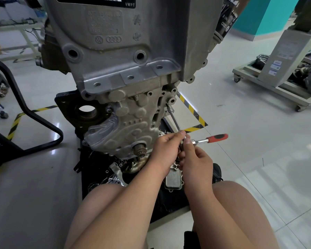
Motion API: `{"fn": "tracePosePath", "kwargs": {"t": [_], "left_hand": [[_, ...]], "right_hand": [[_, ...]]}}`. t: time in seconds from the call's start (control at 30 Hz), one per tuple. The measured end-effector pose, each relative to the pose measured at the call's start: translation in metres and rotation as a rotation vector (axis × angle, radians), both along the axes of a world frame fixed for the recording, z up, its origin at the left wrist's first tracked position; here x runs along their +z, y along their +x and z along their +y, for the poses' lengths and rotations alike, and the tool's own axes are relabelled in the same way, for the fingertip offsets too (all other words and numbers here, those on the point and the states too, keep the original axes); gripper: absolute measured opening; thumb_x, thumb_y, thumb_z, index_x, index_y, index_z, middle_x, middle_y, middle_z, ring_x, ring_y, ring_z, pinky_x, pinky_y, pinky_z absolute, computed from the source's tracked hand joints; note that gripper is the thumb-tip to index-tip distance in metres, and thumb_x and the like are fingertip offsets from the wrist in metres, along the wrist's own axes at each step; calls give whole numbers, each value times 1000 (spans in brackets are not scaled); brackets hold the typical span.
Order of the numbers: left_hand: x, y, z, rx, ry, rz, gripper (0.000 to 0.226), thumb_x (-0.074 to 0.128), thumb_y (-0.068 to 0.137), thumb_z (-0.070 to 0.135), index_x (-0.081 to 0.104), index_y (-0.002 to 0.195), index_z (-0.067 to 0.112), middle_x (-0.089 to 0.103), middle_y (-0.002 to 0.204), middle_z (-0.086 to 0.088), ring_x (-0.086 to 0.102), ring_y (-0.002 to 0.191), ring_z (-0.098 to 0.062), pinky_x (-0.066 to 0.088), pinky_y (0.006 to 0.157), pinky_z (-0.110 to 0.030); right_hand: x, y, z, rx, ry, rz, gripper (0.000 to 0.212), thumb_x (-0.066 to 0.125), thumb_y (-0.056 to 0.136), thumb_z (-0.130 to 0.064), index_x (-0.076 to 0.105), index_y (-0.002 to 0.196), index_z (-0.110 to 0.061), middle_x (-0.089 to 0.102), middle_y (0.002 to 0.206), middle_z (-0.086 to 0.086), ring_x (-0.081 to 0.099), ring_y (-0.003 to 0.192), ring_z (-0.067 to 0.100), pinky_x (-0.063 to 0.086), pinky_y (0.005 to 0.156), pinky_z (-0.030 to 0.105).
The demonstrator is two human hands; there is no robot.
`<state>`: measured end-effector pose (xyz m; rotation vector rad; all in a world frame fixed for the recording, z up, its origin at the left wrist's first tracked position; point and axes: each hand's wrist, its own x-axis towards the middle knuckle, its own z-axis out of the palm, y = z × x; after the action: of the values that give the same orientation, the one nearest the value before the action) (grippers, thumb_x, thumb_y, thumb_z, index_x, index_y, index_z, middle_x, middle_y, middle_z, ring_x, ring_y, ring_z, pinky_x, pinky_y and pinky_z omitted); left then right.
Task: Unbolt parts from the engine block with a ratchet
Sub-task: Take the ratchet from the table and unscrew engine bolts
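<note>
A grey aluminium engine block [126, 56] stands upright in front of me, its lower timing cover [126, 130] facing me. A ratchet [214, 138] with a red and black handle sticks out to the right. Its long steel extension [173, 117] runs up to a socket at the block's lower right flange. My left hand [166, 150] pinches the near end of the extension at the ratchet head. My right hand [196, 159] grips the ratchet head from below, thumb up against it.
Loose removed parts lie on a black mat [169, 203] under the block, among them an aluminium cooler [173, 180] and a bracket [118, 172]. A black chair frame [25, 105] stands left. A wheeled engine stand [276, 81] is at the right. Yellow-black tape marks the tiled floor.
</note>
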<state>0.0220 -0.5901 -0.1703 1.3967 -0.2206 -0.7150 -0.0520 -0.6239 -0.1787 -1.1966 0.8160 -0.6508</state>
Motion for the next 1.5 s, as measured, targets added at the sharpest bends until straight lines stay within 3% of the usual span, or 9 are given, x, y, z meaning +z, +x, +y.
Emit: {"fn": "tracePosePath", "kwargs": {"t": [0.23,0.37,0.47,0.53,0.67,0.83,0.97,1.23,1.5], "left_hand": [[2,0,0,-6,-30,20,33,57,95,22,73,67,18,66,62,8,61,59,-4,46,52,-16],[3,0,0,-2,-41,34,30,57,95,22,73,71,17,67,63,6,61,58,-5,46,51,-15],[4,0,1,-6,-37,31,27,58,95,22,72,73,16,67,63,6,60,58,-6,45,51,-15],[4,1,0,-3,-21,17,26,59,94,23,72,74,15,64,62,4,57,54,-8,43,49,-16],[3,0,0,-23,-20,-9,25,59,94,28,74,80,13,59,65,-6,51,56,-16,42,51,-22],[4,0,0,-22,-28,6,28,60,94,29,75,73,18,64,63,-3,54,48,-11,42,47,-17],[4,0,-1,-14,-22,5,31,60,93,32,75,68,23,65,67,-9,53,45,-10,41,45,-17],[2,-1,-2,7,-20,-23,32,60,94,28,75,66,21,58,49,7,48,40,-3,38,43,-12],[4,0,-1,-21,-34,26,31,61,93,34,74,67,22,61,54,-5,46,36,-9,37,39,-15]], "right_hand": [[-1,-1,-3,-37,-181,-17,26,67,91,-22,63,65,-21,58,53,-15,50,49,-2,39,49,9],[-2,-1,-4,-36,-237,34,19,69,90,-25,66,74,-15,64,67,6,52,59,8,43,56,21],[0,0,-4,-31,-239,26,24,64,93,-27,61,70,-22,59,55,-14,51,52,-2,39,50,9],[1,1,-5,-18,-195,17,25,58,97,-29,63,74,-26,60,55,-20,54,52,-4,40,49,7],[3,1,-12,-2,-33,58,36,47,101,-38,71,81,-22,61,51,-6,51,45,5,42,47,19],[8,3,-18,-19,176,41,45,46,99,-45,66,69,-18,61,53,4,49,42,14,42,47,27],[10,4,-25,9,329,13,48,44,99,-49,55,74,-9,62,52,7,53,39,17,45,43,25],[10,1,-32,37,312,14,42,52,95,-46,56,80,-7,64,55,11,58,42,20,46,41,26],[14,3,-32,133,584,-80,48,43,101,-45,56,71,-10,59,52,6,54,41,15,45,39,21]]}}
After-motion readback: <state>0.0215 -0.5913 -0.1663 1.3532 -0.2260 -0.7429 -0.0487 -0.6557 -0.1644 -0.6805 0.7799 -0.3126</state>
